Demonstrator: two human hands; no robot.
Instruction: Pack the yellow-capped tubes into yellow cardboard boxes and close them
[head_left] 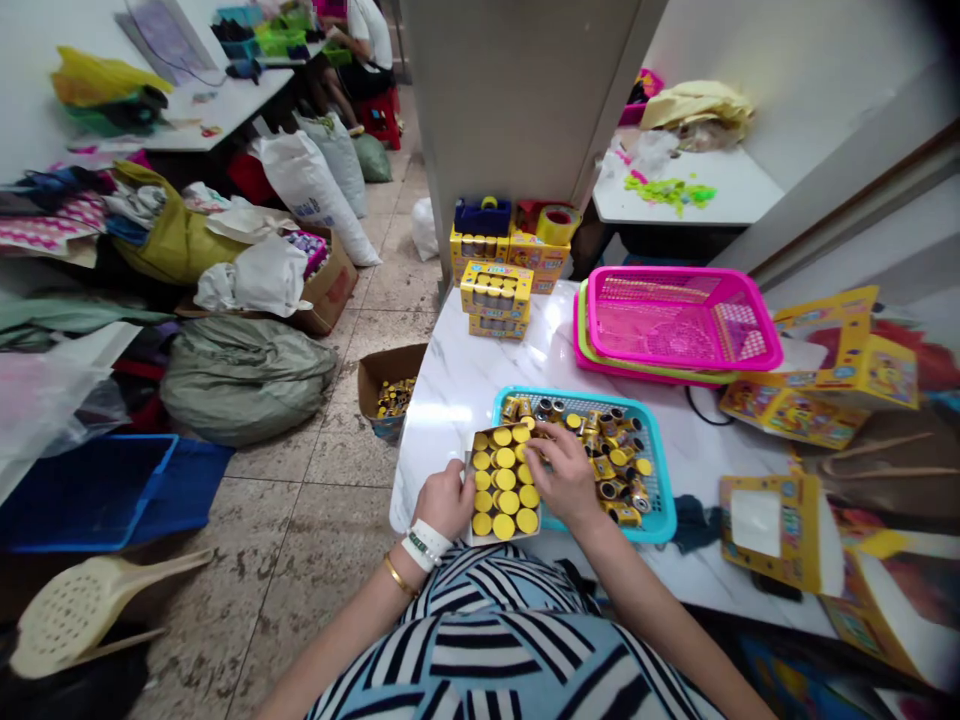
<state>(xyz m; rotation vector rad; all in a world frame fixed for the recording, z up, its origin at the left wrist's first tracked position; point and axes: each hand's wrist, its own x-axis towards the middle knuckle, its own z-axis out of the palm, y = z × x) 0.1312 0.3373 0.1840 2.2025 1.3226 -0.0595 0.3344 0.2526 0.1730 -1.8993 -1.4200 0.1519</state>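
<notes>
My left hand point(444, 502) grips the left side of a small open box point(472, 532) at the table's front edge, thumb on the rim. Rows of small cylinders with yellow caps point(505, 478) fill the box, caps facing up. Bent over the box's upper right edge, my right hand point(564, 472) has its fingertips closed at a yellow-capped cylinder; the fingers partly cover it. Just right of the box, a blue plastic basket point(661, 480) holds many loose cylinders with yellow labels point(616, 457), some cap up and others lying on their sides or showing dark ends.
Packed yellow boxes point(496, 290) stand at the table's back left, with a tape roll point(559, 224) behind. Stacked pink baskets point(675, 365) are at the back right, flat yellow cartons point(780, 530) at the right. A cardboard box point(371, 385) stands on the floor; a person point(367, 45) sits far back.
</notes>
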